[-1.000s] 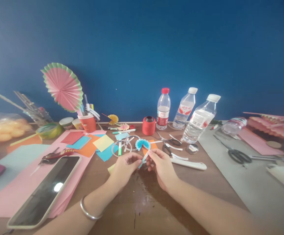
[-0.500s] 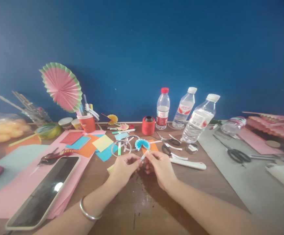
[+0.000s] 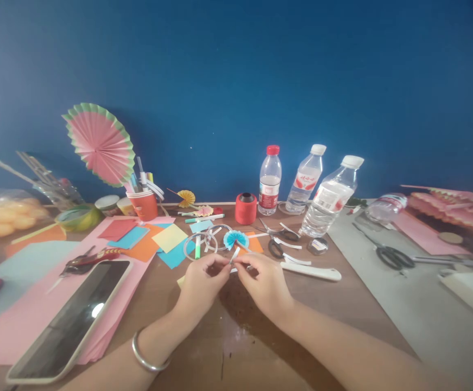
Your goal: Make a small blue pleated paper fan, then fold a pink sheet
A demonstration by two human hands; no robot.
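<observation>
A small white strip (image 3: pixel 234 254) stands up from the fingertips of my left hand (image 3: pixel 204 279), which are pinched on it. My right hand (image 3: pixel 264 279) is also closed, its fingertips close together right beside the strip's lower end; whatever they grip is too small to make out. Just beyond the fingertips lies a small pleated blue paper fan (image 3: pixel 236 239), opened in a half round, with a thin stick below it. An orange paper piece (image 3: pixel 254 244) lies behind my right hand. Near it are black-handled scissors (image 3: pixel 281 232) and a white-handled cutter (image 3: pixel 313 271).
Clear rings (image 3: pixel 193 248), marker pens (image 3: pixel 204 218) and coloured paper squares (image 3: pixel 170 239) lie left of centre. A phone (image 3: pixel 71 320) rests on pink paper (image 3: pixel 28 315). Behind stand a red thread spool (image 3: pixel 246 209), water bottles (image 3: pixel 270 182) and a red cup (image 3: pixel 143 206).
My right hand's fingers have shifted slightly down and closed in by the left fingertips. The white strip now stands more upright at my left fingers. The view has shifted slightly.
</observation>
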